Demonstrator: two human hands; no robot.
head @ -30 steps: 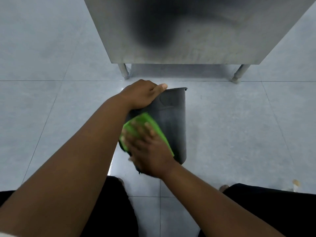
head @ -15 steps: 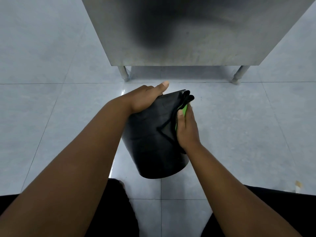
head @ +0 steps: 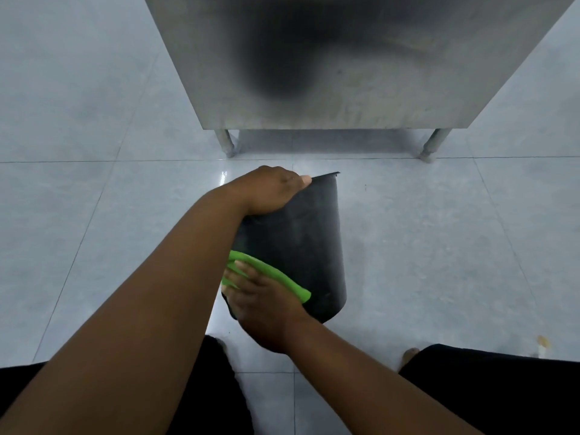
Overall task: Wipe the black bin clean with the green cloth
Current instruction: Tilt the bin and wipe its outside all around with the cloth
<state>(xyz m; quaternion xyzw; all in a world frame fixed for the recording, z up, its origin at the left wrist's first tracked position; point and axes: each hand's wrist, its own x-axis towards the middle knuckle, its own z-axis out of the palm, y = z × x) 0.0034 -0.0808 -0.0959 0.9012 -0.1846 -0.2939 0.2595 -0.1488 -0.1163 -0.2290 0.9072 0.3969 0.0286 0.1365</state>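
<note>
The black bin point(head: 307, 246) stands on the tiled floor in front of me, its outer side facing the camera. My left hand point(head: 266, 191) grips the bin's rim at the top left. My right hand point(head: 263, 306) presses the green cloth point(head: 276, 276) flat against the lower left of the bin's side, fingers spread over the cloth. The cloth shows as a bright green strip slanting down to the right. The bin's left edge is hidden behind my left forearm.
A stainless steel cabinet point(head: 345, 73) on two metal legs point(head: 227, 146) stands just beyond the bin. Grey floor tiles point(head: 439, 246) surround everything. My knees in black trousers point(head: 489, 390) frame the bottom. A small yellowish scrap point(head: 543, 342) lies at the right.
My right hand with the cloth moved from the bin's upper right edge down to its lower left side. The bin turned back so its flat side faces me. My left hand stayed on the rim.
</note>
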